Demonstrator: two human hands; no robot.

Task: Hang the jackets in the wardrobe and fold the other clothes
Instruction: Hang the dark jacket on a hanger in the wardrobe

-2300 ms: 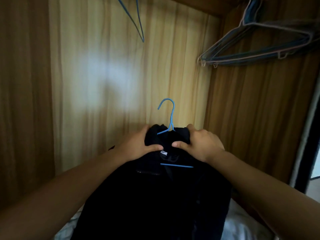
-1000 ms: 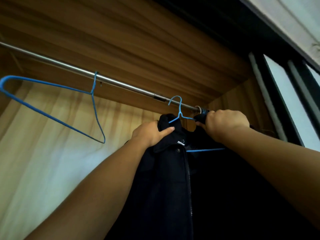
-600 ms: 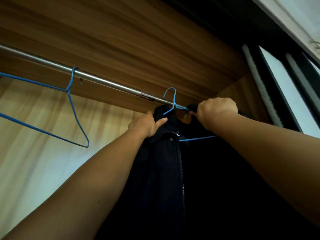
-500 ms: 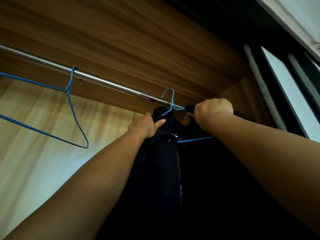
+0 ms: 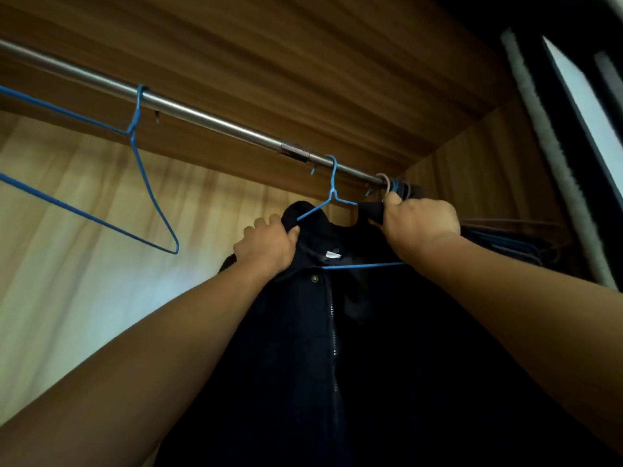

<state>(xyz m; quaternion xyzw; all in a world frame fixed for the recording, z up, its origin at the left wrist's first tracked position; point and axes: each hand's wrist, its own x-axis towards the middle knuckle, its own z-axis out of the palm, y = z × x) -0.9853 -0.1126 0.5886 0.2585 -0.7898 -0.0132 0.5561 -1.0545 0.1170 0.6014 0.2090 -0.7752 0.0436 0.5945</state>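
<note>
Overhead, the wardrobe (image 5: 303,62) shows a wood-grain top panel and a paler back wall. The dark jacket (image 5: 296,348) hangs below the rail and fills the lower middle of my view, its front zip facing me. The metal rail (image 5: 209,119) runs from upper left down to the right corner. An empty blue hanger (image 5: 148,193) hangs from it at left, well apart from the jacket. My left hand (image 5: 266,247) grips the collar's left side; my right hand (image 5: 418,220) grips its right side, fingers curled round the cloth. The jacket's blue wire hanger (image 5: 333,183) has its hook over the rail, near a bunch of spare hangers (image 5: 397,187) at the right end.
</note>
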